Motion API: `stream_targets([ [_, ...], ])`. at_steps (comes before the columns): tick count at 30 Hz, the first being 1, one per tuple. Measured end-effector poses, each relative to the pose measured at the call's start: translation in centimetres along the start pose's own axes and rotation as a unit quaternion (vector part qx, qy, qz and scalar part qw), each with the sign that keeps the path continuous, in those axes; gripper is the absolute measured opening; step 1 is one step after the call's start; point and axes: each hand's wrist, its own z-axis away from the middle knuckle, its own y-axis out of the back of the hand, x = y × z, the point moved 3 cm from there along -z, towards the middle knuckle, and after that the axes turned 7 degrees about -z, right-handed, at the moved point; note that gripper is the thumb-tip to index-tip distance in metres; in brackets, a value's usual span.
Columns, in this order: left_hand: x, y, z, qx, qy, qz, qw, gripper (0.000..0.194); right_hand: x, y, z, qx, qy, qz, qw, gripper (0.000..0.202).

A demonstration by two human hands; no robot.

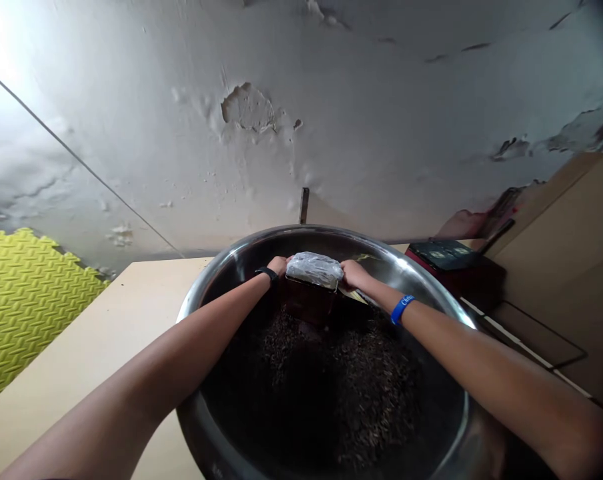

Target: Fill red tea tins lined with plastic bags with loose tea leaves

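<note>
A large round metal basin (197, 288) holds dark loose material like dried leaves (376, 387). Inside its far part is a dark red box (307, 301) topped with crumpled clear plastic (314, 269). My left hand (279, 266), with a black band at the wrist, grips the left end of the box and plastic. On the right end, my right hand (354, 275) has its fingers closed round the edge; a blue wristband (402, 309) sits on that arm. The fingertips of both hands are partly hidden. Something yellowish lies just below my right hand.
The basin stands on a pale wooden table (96, 333) against a peeling grey wall (361, 133). A yellow foam mat (26, 300) is at the left. On the right are a dark red and black box (446, 257) and a brown board (566, 267).
</note>
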Motion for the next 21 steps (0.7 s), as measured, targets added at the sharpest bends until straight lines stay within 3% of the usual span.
stream_targets([
  [2,1.0,1.2,0.3,0.037,-0.031,-0.038,0.998,0.015,-1.3,1.9,-0.2,0.032,0.054,0.033,0.997,0.010],
  [5,3.9,3.2,1.1,0.110,-0.155,-0.108,0.976,0.016,-3.7,3.8,0.3,0.038,0.176,0.082,0.980,0.017],
  [7,5.8,3.9,1.8,0.059,-0.218,-0.135,0.965,0.023,-5.2,3.8,1.4,-0.023,0.278,0.144,0.949,0.022],
  [10,7.0,4.3,2.9,-0.114,-0.252,-0.171,0.946,0.027,-6.3,3.0,3.2,-0.098,0.365,0.246,0.892,0.031],
  [12,7.2,4.5,3.4,-0.182,-0.264,-0.190,0.928,0.027,-6.6,2.4,4.0,-0.109,0.377,0.290,0.873,0.029],
  [14,7.2,4.8,3.7,-0.201,-0.269,-0.192,0.922,0.028,-6.9,2.1,4.4,-0.112,0.368,0.298,0.873,0.019],
  [19,7.4,4.7,3.8,-0.161,-0.271,-0.153,0.937,0.035,-7.8,2.9,4.8,-0.129,0.327,0.163,0.922,0.017],
  [21,7.6,4.5,3.9,-0.150,-0.281,-0.154,0.935,0.034,-8.1,3.3,5.1,-0.174,0.312,0.127,0.925,0.019],
])
